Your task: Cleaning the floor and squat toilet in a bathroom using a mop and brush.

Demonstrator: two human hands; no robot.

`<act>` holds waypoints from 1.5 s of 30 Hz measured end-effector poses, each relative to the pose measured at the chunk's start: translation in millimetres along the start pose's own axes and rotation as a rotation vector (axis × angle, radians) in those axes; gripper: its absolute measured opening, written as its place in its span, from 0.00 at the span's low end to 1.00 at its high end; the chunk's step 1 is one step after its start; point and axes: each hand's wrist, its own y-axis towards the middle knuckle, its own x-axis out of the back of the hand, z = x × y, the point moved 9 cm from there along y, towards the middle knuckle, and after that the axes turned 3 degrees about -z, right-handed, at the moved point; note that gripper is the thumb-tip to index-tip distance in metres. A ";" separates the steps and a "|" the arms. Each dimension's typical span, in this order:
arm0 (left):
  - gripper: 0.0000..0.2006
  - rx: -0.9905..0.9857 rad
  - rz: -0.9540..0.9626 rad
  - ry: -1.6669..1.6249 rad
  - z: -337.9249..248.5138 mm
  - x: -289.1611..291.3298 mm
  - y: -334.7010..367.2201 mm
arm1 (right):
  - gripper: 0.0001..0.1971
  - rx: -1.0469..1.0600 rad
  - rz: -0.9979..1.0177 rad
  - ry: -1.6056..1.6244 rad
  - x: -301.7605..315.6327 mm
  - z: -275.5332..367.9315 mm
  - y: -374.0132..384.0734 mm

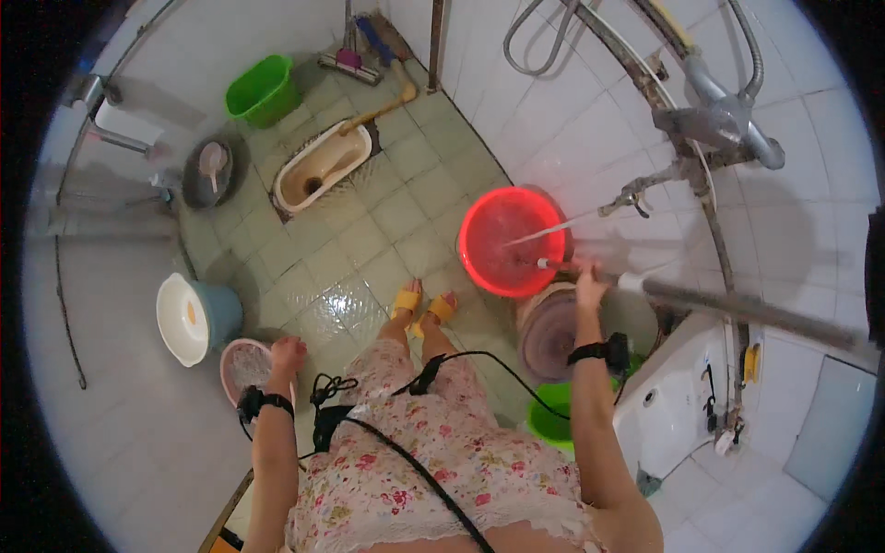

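Note:
My right hand [590, 286] is wrapped round a long pole [728, 301] with white fittings. The pole slants from the right wall side, and its thin white-tipped end reaches over the rim of a red basin [476, 273]. Water [550, 229] streams from a wall tap [636, 195] into this basin, which stands on the floor with water in it. On the other side, my left hand [288, 352] hangs with curled fingers beside a pink basin [238, 348] of clear or foamy water. Nothing shows in that hand.
A squat toilet [304, 192] lies in the wet tiled floor [350, 253]. Around it stand a green tub [263, 90], a dark basin [195, 175] and a blue-and-white bucket [221, 309]. At right are stacked basins [546, 343], a green basin [544, 419] and a white sink [671, 392].

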 end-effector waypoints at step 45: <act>0.09 0.151 0.090 0.087 27.2 -21.7 11.1 | 0.17 0.392 -0.397 0.672 208.9 311.8 -3.7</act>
